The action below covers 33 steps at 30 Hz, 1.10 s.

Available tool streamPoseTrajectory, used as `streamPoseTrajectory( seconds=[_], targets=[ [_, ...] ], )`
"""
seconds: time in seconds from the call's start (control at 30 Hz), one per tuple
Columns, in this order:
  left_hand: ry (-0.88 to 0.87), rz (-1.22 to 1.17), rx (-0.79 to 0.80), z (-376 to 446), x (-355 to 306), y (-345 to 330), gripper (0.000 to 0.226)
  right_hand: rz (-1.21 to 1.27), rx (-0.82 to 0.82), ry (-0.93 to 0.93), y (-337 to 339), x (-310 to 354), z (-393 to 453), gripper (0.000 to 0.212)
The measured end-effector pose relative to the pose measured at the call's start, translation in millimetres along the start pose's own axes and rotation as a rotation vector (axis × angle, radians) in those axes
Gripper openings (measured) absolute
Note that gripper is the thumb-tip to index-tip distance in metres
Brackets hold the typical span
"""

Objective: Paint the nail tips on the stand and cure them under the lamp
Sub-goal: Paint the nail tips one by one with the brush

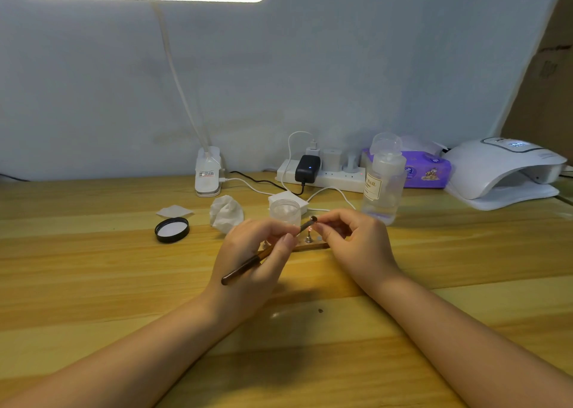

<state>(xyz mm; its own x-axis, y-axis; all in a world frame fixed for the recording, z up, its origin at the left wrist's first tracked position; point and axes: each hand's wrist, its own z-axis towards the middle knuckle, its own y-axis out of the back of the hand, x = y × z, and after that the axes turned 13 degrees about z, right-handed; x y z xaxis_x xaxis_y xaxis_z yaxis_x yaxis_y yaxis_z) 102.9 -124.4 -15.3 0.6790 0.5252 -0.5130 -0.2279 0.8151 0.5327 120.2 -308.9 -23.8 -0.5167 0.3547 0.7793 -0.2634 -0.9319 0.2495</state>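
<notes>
Both forearms reach in from the near edge over the wooden table (93,283). The left hand (251,261) has its fingers curled round a brush (257,260), thumb and forefinger pinching the shaft near the ferrule; the dark handle runs down and leftward past the palm, and the tip points up and right, meeting the right fingertips. The right hand (356,240) is curled, thumb and forefinger pinched together at the brush tip; what they hold there is too small to tell. Directly below the two sets of fingertips sits the stand (310,245), a thin wooden strip with small metal posts; a tiny red spot shows above one post, and whether nail tips sit on the posts cannot be told. Just beyond the fingertips stands a clear jar (284,210) on white pads. Left of the left fingers lie a crumpled tissue (226,213), a black lid (172,229) and a flat pad (174,211). Beyond the right fingers stands a clear bottle (383,184). Farther back are a power strip (328,176), a clip lamp base (208,175) and a purple wipes pack (429,171). Far right of the right hand sits the white curing lamp (502,171), well apart from the stand.
</notes>
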Motion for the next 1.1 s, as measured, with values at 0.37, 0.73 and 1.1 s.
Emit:
streamPoseTrajectory(
  seconds=[0.37, 0.73, 1.1],
  targets=[
    [0.023, 0.029, 0.007, 1.5, -0.6, -1.4, 0.028, -0.008, 0.001, -0.005, 0.1, 0.9, 0.1, 0.011],
    [0.037, -0.001, -0.040, 1.0, -2.0, -0.7, 0.016, -0.016, 0.004, 0.000, 0.4, -0.7, 0.3, 0.011],
    [0.077, -0.149, -0.011, -1.8, 0.2, -0.2, 0.022, 0.019, 0.003, -0.007, 0.6, -1.2, -1.0, 0.016]
  ],
)
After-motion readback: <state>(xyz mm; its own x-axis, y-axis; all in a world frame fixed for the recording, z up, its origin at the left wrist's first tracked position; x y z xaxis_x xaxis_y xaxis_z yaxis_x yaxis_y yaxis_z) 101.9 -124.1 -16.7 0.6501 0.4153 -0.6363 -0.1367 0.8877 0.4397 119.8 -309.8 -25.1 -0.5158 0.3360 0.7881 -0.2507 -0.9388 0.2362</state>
